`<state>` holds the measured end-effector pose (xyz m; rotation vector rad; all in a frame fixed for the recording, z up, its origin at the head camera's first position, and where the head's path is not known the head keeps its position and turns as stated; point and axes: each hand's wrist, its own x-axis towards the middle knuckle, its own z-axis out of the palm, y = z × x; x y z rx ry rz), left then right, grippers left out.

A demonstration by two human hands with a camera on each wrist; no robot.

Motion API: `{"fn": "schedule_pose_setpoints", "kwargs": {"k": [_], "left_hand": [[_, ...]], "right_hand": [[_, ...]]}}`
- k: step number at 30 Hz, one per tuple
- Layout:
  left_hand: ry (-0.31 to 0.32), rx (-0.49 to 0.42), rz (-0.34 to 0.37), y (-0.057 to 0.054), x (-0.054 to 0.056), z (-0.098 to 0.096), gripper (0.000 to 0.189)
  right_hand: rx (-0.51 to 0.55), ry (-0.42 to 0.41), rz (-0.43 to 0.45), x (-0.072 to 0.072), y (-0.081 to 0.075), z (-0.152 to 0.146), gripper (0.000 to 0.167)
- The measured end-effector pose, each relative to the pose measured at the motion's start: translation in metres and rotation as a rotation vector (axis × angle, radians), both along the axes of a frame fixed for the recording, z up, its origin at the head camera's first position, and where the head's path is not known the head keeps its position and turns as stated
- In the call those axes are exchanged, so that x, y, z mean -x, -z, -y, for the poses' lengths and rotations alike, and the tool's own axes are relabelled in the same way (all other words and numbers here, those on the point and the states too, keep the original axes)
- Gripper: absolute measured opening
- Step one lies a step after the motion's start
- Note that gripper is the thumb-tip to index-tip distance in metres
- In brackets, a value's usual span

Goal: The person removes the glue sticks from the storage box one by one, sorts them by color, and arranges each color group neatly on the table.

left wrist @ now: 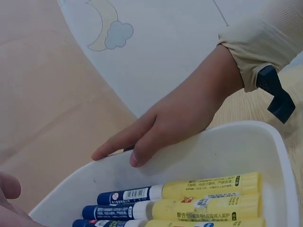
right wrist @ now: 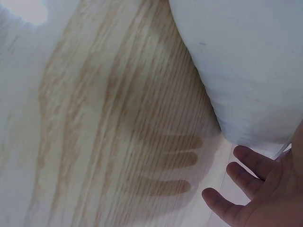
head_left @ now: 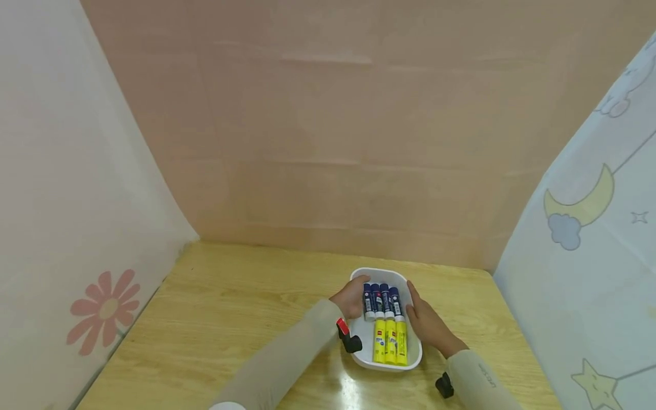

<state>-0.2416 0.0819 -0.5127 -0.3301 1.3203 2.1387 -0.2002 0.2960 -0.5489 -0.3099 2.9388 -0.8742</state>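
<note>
Clearly, the white tub [head_left: 393,277] is the one container: an oblong with rounded corners, holding seven sticks in two groups. Toward its far end lie four blue sticks [head_left: 385,300], side by side, with dark blue caps, printed labels and white ends; one shows a barcode in the left wrist view. Toward its near end lie three yellow sticks [head_left: 390,341] — also side by side, plain cylinders with small red and blue marks and dark printed characters. Their far ends meet the white ends of the blue group, while the tub's near left corner shows bare white floor.

At the tub's left wall, the left hand [head_left: 351,298] grips with its thumb over the rim; its other fingers are hidden, so I cannot tell how they lie. At the tub's right wall, the right hand [head_left: 429,323] holds on with its thumb [left wrist: 142,151] inside and index finger along the rim — three other fingers [right wrist: 246,182] spread apart beside the tub's outer side. Below the tub is the wood-grained table [head_left: 246,296]; whether the two touch, I cannot tell.
</note>
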Motion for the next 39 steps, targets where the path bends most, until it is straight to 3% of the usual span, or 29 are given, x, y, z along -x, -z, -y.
{"fn": "schedule_pose_setpoints", "kwargs": {"k": [7,22,39], "left_hand": [[-0.075,0.033,0.051,0.008,-0.004,-0.001,0.073],[-0.034,0.001,0.023,0.013,0.002,-0.004,0.059],[-0.091,0.015,0.08,0.012,0.0,-0.004,0.052]], "right_hand": [[0.005,-0.008,0.004,-0.002,-0.001,0.003,0.066],[-0.007,0.008,-0.012,0.0,0.001,0.002,0.067],[-0.019,-0.004,0.004,-0.001,-0.002,0.002,0.067]]}}
